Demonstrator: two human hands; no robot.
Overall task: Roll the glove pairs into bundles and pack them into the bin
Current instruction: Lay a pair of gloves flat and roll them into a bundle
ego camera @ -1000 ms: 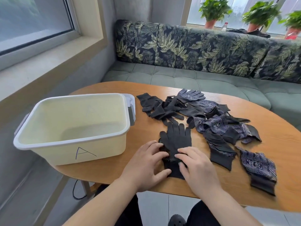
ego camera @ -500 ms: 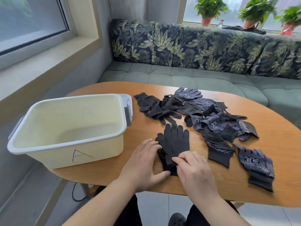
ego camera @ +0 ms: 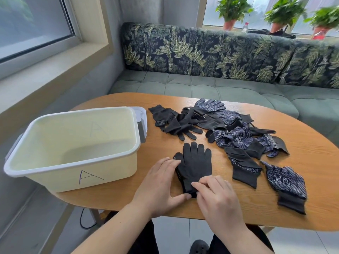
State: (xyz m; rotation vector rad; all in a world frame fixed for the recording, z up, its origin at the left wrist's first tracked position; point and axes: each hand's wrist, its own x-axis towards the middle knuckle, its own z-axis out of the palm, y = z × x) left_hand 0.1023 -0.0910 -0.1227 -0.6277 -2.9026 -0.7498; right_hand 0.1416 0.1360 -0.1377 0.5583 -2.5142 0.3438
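Two black gloves lay stacked as one glove pair (ego camera: 197,165), flat on the table (ego camera: 311,162) just right of the bin (ego camera: 110,171). The left hand (ego camera: 159,182) rested with straight fingers on the pair's side nearest the bin, thumb at the cuff. The right hand (ego camera: 218,198) pinched that cuff with curled fingers. Loose gloves (ego camera: 238,132) lay heaped farther right of the bin.
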